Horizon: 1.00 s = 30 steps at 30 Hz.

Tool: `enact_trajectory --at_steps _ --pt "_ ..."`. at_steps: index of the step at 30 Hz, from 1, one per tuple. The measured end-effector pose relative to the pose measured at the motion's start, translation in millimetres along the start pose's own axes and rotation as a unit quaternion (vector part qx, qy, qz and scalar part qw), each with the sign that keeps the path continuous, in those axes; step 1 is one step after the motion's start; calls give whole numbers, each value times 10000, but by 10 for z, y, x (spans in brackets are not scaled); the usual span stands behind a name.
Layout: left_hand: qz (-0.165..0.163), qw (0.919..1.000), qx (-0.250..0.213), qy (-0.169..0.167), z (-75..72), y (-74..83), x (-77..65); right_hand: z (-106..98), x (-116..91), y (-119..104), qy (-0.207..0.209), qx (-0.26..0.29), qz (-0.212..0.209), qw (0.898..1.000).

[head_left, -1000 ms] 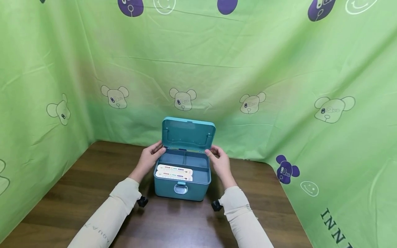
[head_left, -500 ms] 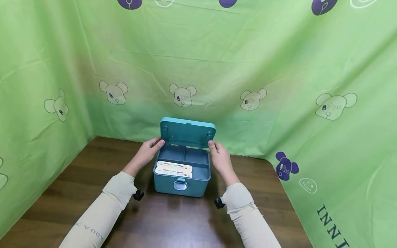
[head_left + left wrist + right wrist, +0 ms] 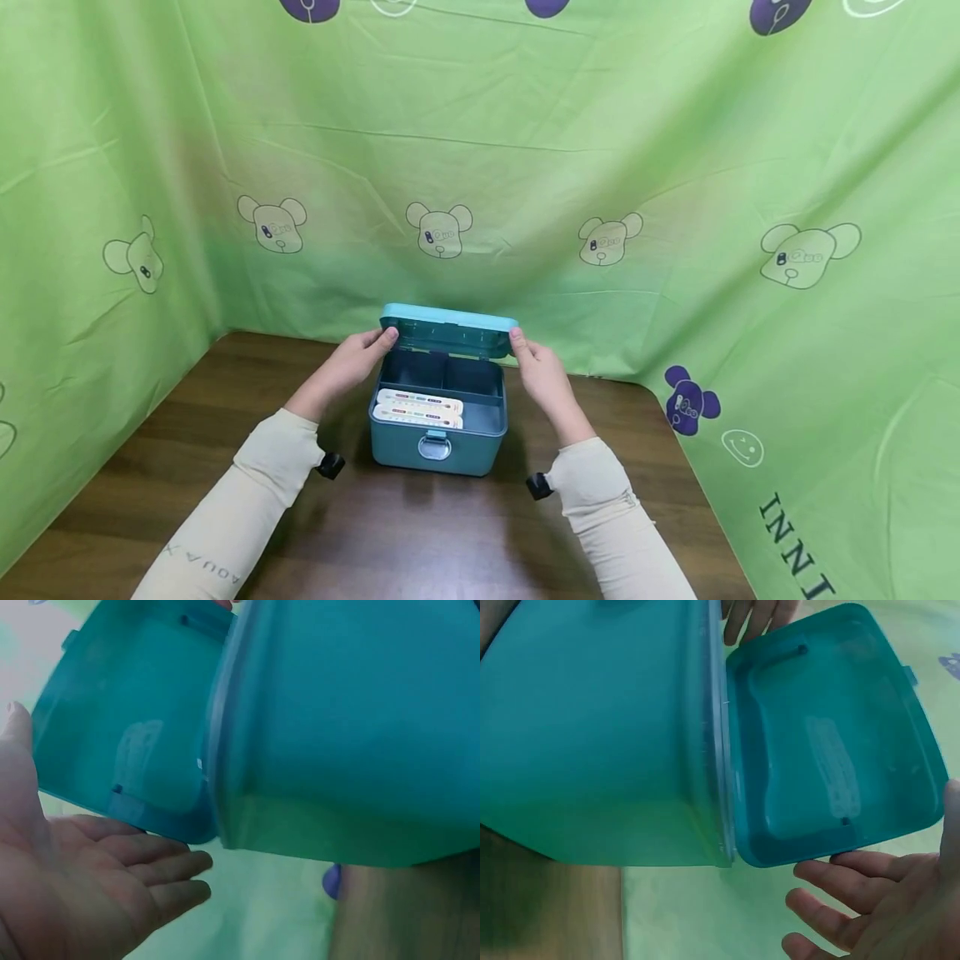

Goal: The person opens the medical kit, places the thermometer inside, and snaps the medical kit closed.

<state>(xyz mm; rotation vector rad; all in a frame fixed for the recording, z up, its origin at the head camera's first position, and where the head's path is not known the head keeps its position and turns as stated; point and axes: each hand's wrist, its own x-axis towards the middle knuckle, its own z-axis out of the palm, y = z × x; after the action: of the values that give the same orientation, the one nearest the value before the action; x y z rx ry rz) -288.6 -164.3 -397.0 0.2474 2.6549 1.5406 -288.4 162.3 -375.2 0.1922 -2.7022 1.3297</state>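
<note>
A teal box [image 3: 438,454] stands on the table with its lid [image 3: 447,318] raised at the back and tilted forward. Two white packets with coloured print [image 3: 418,414] lie in the front compartment. My left hand [image 3: 352,362] touches the lid's left side; its fingers look straight in the left wrist view, along the edge of the lid [image 3: 127,712]. On the opposite side, my right hand [image 3: 543,375] touches the lid's right edge, thumb in front. The right wrist view shows that hand's fingers [image 3: 840,885] extended beside the lid.
Dividers split the back of the box into two compartments. A metal clasp [image 3: 435,447] hangs on its front. The brown wooden table [image 3: 442,542] meets a green printed cloth [image 3: 540,183] behind and at both sides. Black wrist devices [image 3: 538,486] sit below the sleeves.
The lid has tipped forward and down from near upright. Both hands have moved up along its sides with it, the forearms spreading slightly. The box stays in place.
</note>
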Motion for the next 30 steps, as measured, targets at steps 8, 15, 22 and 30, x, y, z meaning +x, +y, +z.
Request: enact_trajectory --at_steps 8,15,22,30 --pt "-252 9997 -48 58 -76 95 -76 -83 -58 -82 -141 151 173 9996" --pt "-333 9981 -342 399 -110 121 -144 -104 -108 -111 -37 279 34 9996" --pt "-229 9942 -681 795 -80 122 -244 -115 -202 -96 -70 646 97 9978" --pt "-66 9946 -446 931 -74 133 -389 -166 -321 -108 -12 502 22 9987"
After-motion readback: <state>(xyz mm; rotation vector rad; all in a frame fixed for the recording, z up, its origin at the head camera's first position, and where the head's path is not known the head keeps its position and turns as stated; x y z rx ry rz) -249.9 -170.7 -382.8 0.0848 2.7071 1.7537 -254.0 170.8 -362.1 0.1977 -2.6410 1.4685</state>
